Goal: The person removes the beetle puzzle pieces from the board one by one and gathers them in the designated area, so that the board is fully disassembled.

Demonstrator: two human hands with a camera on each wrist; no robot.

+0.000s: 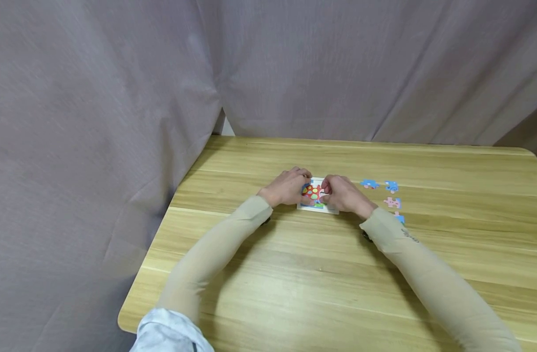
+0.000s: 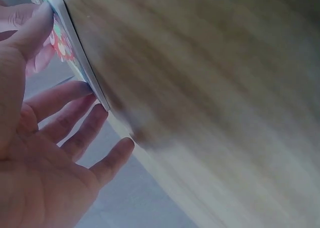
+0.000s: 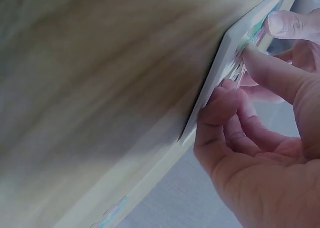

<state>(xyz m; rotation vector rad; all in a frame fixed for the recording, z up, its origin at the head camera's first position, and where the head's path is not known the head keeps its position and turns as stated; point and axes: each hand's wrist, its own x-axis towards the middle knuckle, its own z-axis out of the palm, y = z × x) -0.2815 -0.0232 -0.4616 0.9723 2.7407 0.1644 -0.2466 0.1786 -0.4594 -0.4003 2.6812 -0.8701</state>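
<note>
Between both hands lies a small white-edged puzzle board, its assembled part showing a red shape with coloured dots. My left hand rests on the board's left side. In the left wrist view its thumb presses the picture, and its extended fingertips touch the board's edge and corner. The right hand is over the right part of the board. Its thumb and fingers pinch a puzzle piece, mostly hidden by them; the piece's picture cannot be made out.
Several loose puzzle pieces lie right of the board: a blue one, another blue one, a pink and blue one, and one partly behind the right sleeve. The wooden table meets grey curtain behind and at left.
</note>
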